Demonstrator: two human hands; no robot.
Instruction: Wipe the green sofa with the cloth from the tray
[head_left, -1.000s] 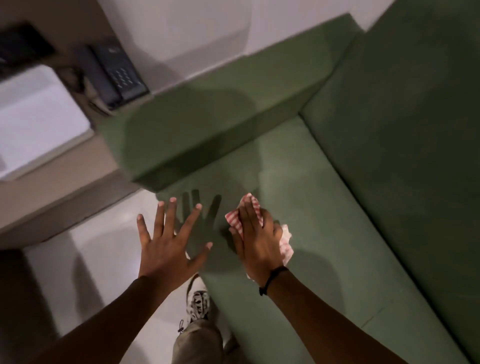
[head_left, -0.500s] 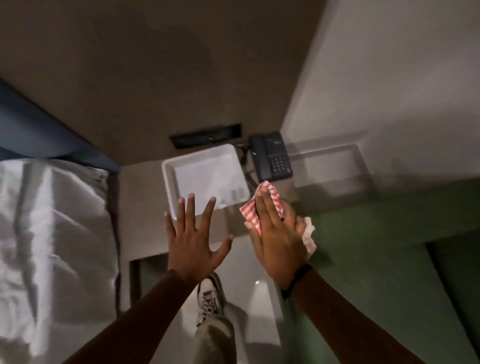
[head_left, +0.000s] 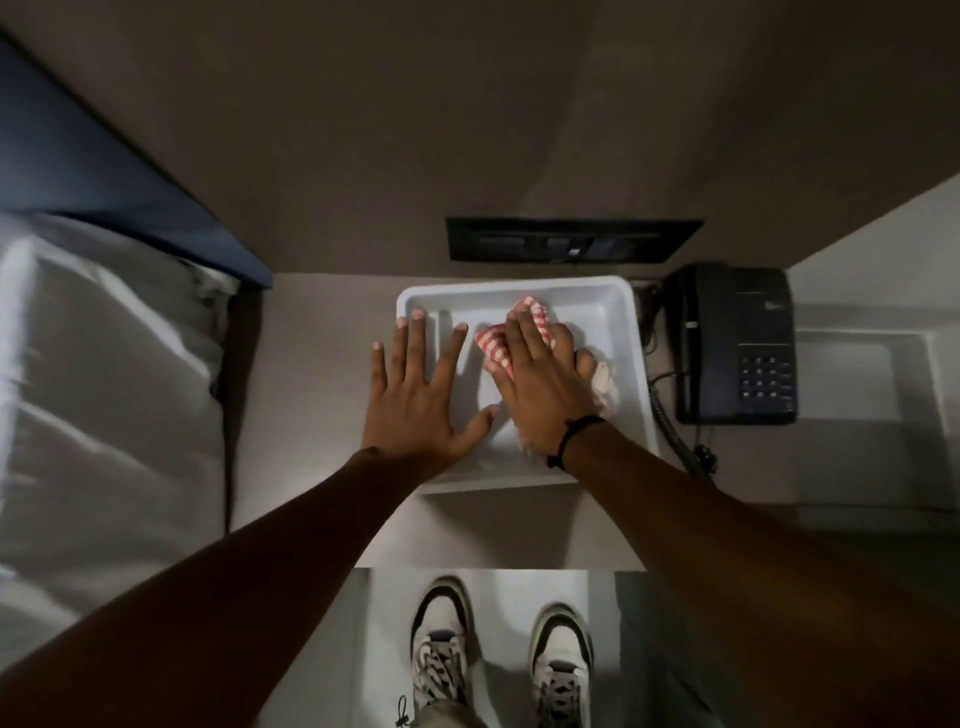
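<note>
Two hands are out in front of me, both over the white tray (head_left: 621, 317) that sits on the counter (head_left: 322, 364). My right hand (head_left: 545, 387) lies palm down on the red-and-white checked cloth (head_left: 537, 318), fingers together and laid flat over it, the thumb curled around its right side, so the cloth is bunched under my palm inside the tray. Checked folds show past my fingertips towards the far wall of the tray, and a paler fold shows beside my thumb. I cannot tell whether the cloth rests on the tray floor or is held just above it. A dark band (head_left: 574, 434) circles my right wrist.

My left hand (head_left: 415, 397) is empty, fingers spread wide, palm down above the tray's left rim; the thumb points towards my right hand, close to it but apart. I cannot tell whether this hand touches the tray.

Just right of the tray stands a dark telephone (head_left: 737, 345), its coiled cord (head_left: 675, 436) running along the tray's right side. A dark switch panel (head_left: 571, 241) is set in the wall behind the tray. To the left lies a bed (head_left: 104, 389) with white linen. Below the counter edge my two sneakers (head_left: 441, 644) stand on the pale floor. The green sofa is out of view.
</note>
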